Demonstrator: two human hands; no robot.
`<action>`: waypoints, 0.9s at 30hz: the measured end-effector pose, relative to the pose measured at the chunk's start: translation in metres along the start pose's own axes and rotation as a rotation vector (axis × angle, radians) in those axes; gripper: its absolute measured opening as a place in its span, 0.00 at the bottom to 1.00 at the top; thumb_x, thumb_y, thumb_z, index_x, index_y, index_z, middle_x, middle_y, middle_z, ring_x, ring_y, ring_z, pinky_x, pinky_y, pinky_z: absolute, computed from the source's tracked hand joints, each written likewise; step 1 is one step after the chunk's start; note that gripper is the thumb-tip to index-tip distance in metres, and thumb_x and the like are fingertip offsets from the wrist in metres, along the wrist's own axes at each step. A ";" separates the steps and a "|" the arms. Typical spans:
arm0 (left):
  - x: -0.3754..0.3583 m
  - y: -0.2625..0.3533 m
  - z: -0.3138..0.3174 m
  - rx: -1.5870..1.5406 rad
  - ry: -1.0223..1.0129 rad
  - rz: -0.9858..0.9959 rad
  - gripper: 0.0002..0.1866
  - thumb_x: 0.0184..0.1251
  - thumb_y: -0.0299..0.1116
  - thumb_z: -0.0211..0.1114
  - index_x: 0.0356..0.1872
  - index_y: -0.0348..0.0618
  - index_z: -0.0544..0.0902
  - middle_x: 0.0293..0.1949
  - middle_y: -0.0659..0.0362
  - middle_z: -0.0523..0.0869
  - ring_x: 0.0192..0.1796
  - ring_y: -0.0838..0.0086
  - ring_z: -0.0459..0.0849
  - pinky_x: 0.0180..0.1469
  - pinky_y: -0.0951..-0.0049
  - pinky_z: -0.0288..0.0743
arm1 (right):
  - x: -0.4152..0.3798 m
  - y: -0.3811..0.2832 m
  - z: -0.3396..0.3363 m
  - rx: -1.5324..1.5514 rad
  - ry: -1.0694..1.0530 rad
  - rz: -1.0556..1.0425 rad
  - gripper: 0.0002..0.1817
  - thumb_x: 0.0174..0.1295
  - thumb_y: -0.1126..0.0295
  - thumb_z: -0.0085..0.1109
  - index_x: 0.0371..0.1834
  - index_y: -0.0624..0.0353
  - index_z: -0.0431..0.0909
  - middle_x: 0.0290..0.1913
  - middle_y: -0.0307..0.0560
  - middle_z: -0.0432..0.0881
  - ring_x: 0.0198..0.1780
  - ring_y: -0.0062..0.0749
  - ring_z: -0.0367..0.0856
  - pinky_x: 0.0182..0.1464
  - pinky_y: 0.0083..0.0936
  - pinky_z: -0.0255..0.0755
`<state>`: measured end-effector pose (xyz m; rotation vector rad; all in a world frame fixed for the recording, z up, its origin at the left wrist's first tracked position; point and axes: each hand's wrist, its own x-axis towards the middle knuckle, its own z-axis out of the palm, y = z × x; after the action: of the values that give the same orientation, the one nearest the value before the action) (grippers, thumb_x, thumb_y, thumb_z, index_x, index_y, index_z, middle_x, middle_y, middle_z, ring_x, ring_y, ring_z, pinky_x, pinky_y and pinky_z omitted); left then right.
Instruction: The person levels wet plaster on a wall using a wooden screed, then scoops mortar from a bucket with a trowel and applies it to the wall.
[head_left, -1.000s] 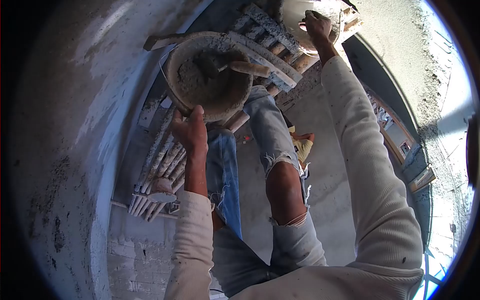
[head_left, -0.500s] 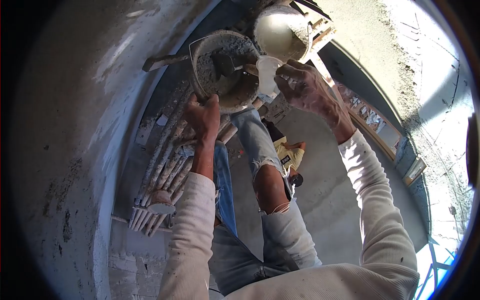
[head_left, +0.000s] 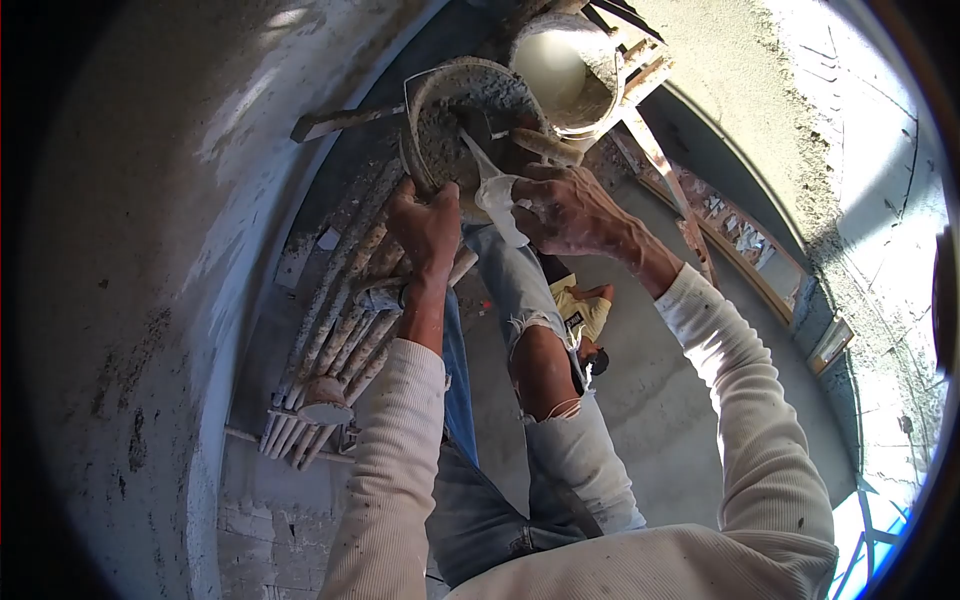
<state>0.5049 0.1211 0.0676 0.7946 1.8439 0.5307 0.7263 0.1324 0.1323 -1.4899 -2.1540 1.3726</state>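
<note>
My left hand (head_left: 427, 222) is closed on the near rim of the mortar bucket (head_left: 420, 140), beside its wire handle. Wet grey mortar lies inside, with a dark-bladed tool whose wooden handle (head_left: 546, 147) sticks out over the right rim. Held in my right hand (head_left: 575, 212) is a whitish translucent cup (head_left: 500, 203), tipped over the bucket's near right side. A pale stream runs from the cup into the mortar. Just beyond, at the upper right, stands a white bucket (head_left: 600, 110) with pale liquid in it.
Under the buckets are wooden boards (head_left: 655, 70). Poles or pipes (head_left: 345, 345) lie below on the left. A person in a yellow shirt (head_left: 583, 312) is far below, beyond my knee. Rough walls rise at both sides; a framed tray of debris (head_left: 745, 235) is at right.
My right hand has moved from the white bucket down and left with the cup, which now tips and pours. The mortar bucket and my left hand have shifted slightly right.
</note>
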 end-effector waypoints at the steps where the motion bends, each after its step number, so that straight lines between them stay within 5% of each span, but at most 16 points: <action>1: 0.000 0.000 0.002 -0.014 0.004 -0.018 0.19 0.61 0.30 0.72 0.50 0.26 0.90 0.45 0.40 0.95 0.48 0.52 0.96 0.53 0.56 0.86 | -0.002 0.000 -0.003 -0.002 0.009 0.015 0.16 0.60 0.70 0.68 0.52 0.59 0.88 0.45 0.57 0.89 0.48 0.58 0.89 0.53 0.49 0.82; 7: 0.004 -0.006 0.000 -0.028 0.035 -0.033 0.20 0.61 0.30 0.72 0.51 0.26 0.90 0.47 0.40 0.95 0.51 0.52 0.96 0.56 0.56 0.86 | -0.013 0.026 -0.056 -0.007 0.152 0.331 0.20 0.65 0.65 0.71 0.60 0.51 0.89 0.56 0.58 0.90 0.49 0.57 0.91 0.51 0.47 0.85; 10: 0.002 -0.007 -0.009 -0.002 0.051 -0.050 0.21 0.61 0.31 0.72 0.52 0.26 0.90 0.47 0.40 0.95 0.51 0.53 0.96 0.56 0.56 0.86 | -0.002 0.034 -0.067 -0.295 0.280 0.442 0.24 0.69 0.60 0.69 0.69 0.47 0.85 0.58 0.55 0.88 0.52 0.54 0.90 0.50 0.47 0.85; 13: -0.020 0.009 -0.033 -0.009 0.045 -0.095 0.21 0.62 0.30 0.71 0.53 0.26 0.90 0.46 0.42 0.95 0.49 0.57 0.94 0.55 0.57 0.84 | 0.008 0.018 -0.049 -0.398 0.181 0.306 0.29 0.71 0.56 0.68 0.76 0.40 0.81 0.56 0.53 0.86 0.57 0.52 0.86 0.52 0.48 0.84; 15: -0.044 0.032 -0.056 -0.083 0.038 -0.115 0.21 0.62 0.29 0.71 0.54 0.26 0.90 0.47 0.46 0.95 0.48 0.66 0.91 0.54 0.60 0.83 | 0.008 0.007 -0.023 -0.407 -0.069 0.250 0.27 0.66 0.55 0.71 0.71 0.37 0.83 0.57 0.53 0.82 0.58 0.53 0.82 0.59 0.51 0.80; 17: -0.066 0.043 -0.080 -0.075 0.046 -0.100 0.19 0.61 0.29 0.70 0.51 0.27 0.90 0.44 0.49 0.95 0.45 0.68 0.90 0.53 0.62 0.82 | 0.011 -0.019 -0.009 -0.435 -0.056 0.206 0.31 0.64 0.56 0.73 0.72 0.45 0.81 0.61 0.57 0.81 0.59 0.53 0.83 0.59 0.50 0.79; 20: -0.101 0.046 -0.114 0.027 0.124 -0.022 0.15 0.61 0.30 0.70 0.44 0.28 0.90 0.39 0.53 0.94 0.41 0.73 0.87 0.48 0.62 0.82 | 0.016 -0.096 -0.009 -0.473 -0.102 0.419 0.42 0.58 0.51 0.78 0.75 0.55 0.74 0.62 0.62 0.79 0.69 0.55 0.79 0.64 0.55 0.78; 22: -0.127 0.061 -0.137 0.094 0.165 -0.018 0.14 0.60 0.32 0.71 0.42 0.30 0.90 0.37 0.53 0.94 0.38 0.71 0.89 0.46 0.60 0.82 | 0.006 -0.134 -0.006 -0.551 -0.038 0.285 0.43 0.56 0.51 0.80 0.72 0.57 0.73 0.62 0.65 0.78 0.64 0.59 0.83 0.61 0.56 0.80; 24: -0.164 0.119 -0.173 0.013 0.165 -0.087 0.15 0.60 0.35 0.72 0.42 0.33 0.90 0.36 0.48 0.94 0.37 0.62 0.92 0.46 0.56 0.83 | 0.005 -0.182 -0.023 -0.537 -0.153 0.220 0.37 0.55 0.52 0.79 0.64 0.60 0.78 0.53 0.63 0.85 0.55 0.52 0.89 0.54 0.47 0.83; 27: -0.208 0.153 -0.222 0.004 0.202 -0.157 0.18 0.57 0.35 0.71 0.45 0.34 0.91 0.41 0.39 0.94 0.48 0.44 0.94 0.54 0.50 0.84 | 0.005 -0.266 -0.065 -0.586 -0.248 0.047 0.26 0.62 0.54 0.73 0.59 0.58 0.83 0.44 0.56 0.88 0.46 0.49 0.92 0.47 0.45 0.84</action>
<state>0.3991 0.0743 0.3874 0.6101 2.0737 0.5215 0.5921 0.1554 0.3694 -1.6215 -2.8738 1.0259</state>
